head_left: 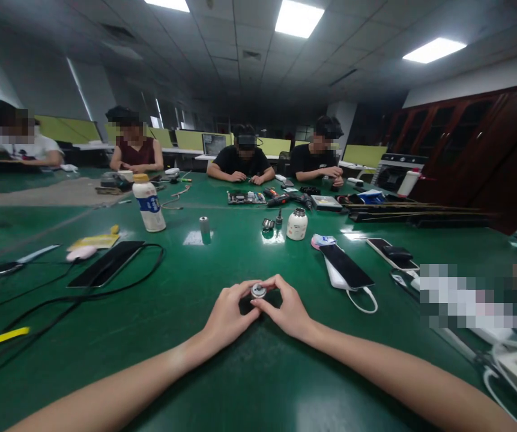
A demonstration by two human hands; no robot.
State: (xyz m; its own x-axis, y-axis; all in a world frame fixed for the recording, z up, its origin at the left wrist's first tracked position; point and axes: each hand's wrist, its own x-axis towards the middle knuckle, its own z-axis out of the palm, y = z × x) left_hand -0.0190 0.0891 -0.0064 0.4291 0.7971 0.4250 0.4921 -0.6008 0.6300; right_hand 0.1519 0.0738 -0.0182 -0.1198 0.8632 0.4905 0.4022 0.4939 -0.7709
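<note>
**Both hands pinching a small round metal part over the green table**

The left hand (229,312) has its fingertips closed on the left edge of the small round silver metal part (258,291), which sits low over the glossy green table (249,384), directly in front of the person. The right hand (287,309) pinches the same part from the right, thumb and forefinger meeting it at the rim. To handle it well, I judge the grip should stay even on both sides, wrists resting on the table. Beyond the part and to its left lies a flat black phone (105,264); beyond and to its right stands a small white jar with a metal cap (297,224).
</note>
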